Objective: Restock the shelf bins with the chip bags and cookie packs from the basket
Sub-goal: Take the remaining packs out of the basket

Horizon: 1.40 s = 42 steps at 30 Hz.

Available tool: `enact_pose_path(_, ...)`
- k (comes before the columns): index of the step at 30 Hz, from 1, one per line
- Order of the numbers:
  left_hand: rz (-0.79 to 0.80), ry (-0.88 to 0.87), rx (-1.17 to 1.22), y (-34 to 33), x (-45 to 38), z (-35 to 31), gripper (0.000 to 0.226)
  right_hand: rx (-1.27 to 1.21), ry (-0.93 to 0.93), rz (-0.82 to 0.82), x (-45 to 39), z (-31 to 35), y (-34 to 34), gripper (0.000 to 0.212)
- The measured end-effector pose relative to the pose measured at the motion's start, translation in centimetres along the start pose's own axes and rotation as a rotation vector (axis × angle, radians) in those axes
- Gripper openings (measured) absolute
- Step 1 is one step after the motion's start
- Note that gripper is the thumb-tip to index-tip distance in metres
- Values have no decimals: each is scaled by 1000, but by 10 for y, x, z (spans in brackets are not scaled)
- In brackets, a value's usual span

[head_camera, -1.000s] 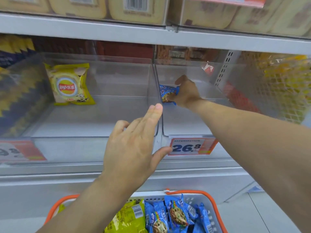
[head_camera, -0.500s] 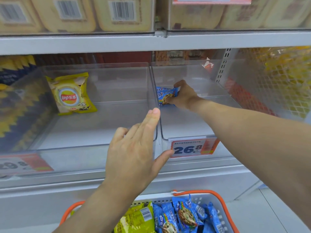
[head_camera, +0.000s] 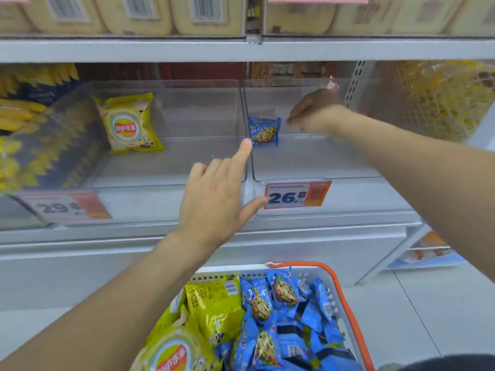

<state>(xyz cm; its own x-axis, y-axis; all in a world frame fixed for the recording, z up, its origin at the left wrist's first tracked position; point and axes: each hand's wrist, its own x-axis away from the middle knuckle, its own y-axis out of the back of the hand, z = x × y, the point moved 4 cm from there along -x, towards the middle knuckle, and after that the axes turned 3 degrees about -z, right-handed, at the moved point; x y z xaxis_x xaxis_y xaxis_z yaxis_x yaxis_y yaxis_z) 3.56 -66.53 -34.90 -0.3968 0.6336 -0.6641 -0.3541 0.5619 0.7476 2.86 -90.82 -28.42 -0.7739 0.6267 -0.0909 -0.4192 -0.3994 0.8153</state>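
A blue cookie pack [head_camera: 263, 130] stands upright at the back left of the right clear bin [head_camera: 308, 162]. My right hand [head_camera: 313, 113] hovers just right of it, blurred, fingers loosely curled and holding nothing. A yellow chip bag [head_camera: 128, 124] leans against the back of the left clear bin [head_camera: 171, 167]. With fingers straight, my left hand [head_camera: 217, 194] reaches along the divider between the bins, index tip at the divider's edge. Below, the white basket with an orange rim [head_camera: 345, 293] holds yellow chip bags [head_camera: 214, 303] and several blue cookie packs [head_camera: 284, 317].
Price tags 29.8 [head_camera: 64, 207] and 26.8 [head_camera: 297, 195] sit on the bin fronts. Beige packs fill the shelf above [head_camera: 139, 14]. Yellow-and-dark bags fill the bin at far left [head_camera: 26, 124]; a mesh-fronted section with yellow goods is at right [head_camera: 442, 100].
My right hand has let go of the blue cookie pack and drawn back to the right; the pack now stands alone in the right bin. My left hand stays by the divider.
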Motion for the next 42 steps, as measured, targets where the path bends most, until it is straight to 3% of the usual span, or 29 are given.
enact_pose_path(2,-36,-23,44,5,2,0,83,-48,96,-133,35,1,18,13)
enact_pose_path(6,-179,-86,219,30,23,-10,35,-237,287,-372,121,3,34,6)
enact_pose_path(8,20,-82,310,23,48,-18,18,-273,341,-327,158,1,22,8)
enact_pose_path(10,373,37,399,5,82,-20,9,-212,401,-157,188,0,-6,10)
enact_pose_path(13,756,130,388,-19,138,-27,14,42,353,311,214,-20,-72,5)
enact_pose_path(16,969,148,332,-32,183,-40,39,221,92,752,243,-66,-133,42)
enact_pose_path(19,1075,80,317,-39,213,-53,61,270,29,821,270,-96,-171,63)
enact_pose_path(23,1079,88,323,-41,228,-61,70,103,-101,673,280,-106,-194,53)
enact_pose_path(27,1031,144,349,-45,228,-59,61,-5,-171,741,284,-98,-212,42)
enact_pose_path(31,999,168,372,-47,227,-57,58,27,-118,789,284,-85,-209,47)
enact_pose_path(37,972,263,441,-44,214,-54,72,141,44,764,267,-73,-190,43)
enact_pose_path(42,767,430,663,-31,184,-45,67,70,101,711,244,-60,-161,53)
